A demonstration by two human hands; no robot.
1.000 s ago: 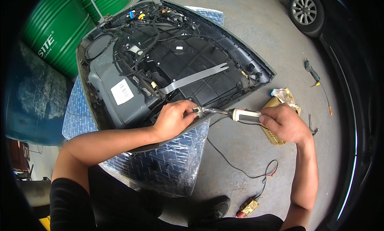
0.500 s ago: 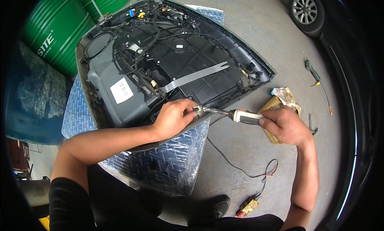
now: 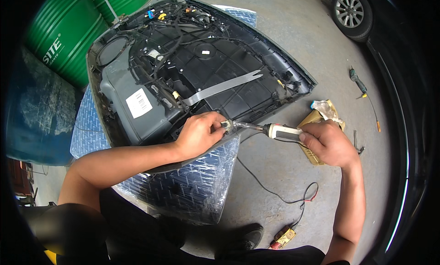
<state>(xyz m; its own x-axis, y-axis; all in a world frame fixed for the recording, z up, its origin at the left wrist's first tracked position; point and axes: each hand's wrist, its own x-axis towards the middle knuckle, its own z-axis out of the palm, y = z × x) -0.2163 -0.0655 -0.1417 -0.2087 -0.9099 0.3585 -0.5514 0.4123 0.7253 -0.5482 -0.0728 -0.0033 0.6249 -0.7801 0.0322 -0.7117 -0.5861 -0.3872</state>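
Note:
My left hand (image 3: 199, 133) is closed in a pinch on a small pale part (image 3: 226, 124) at the near edge of a black car door panel (image 3: 224, 58); its exact kind is too small to tell. From the right, my right hand (image 3: 327, 143) grips the white-and-dark handle of what looks like a soldering iron (image 3: 282, 132). The iron's metal shaft points left, its tip at the small part by my left fingertips. A grey forked pry bar (image 3: 224, 87) lies across the panel, just beyond my left hand.
Plastic-wrapped blue padding (image 3: 183, 191) lies under the panel. Green drums (image 3: 66, 35) and a dark blue barrel (image 3: 39, 111) stand left. A cardboard box (image 3: 316, 159), a green-handled tool (image 3: 358, 83) and a cable with a yellow-red device (image 3: 283, 237) lie on the floor. A dark car (image 3: 394, 104) flanks the right.
My right hand and the iron have shifted very slightly right. My left hand keeps its pinch. A blurred dark rounded shape now covers part of my left upper arm at the lower left.

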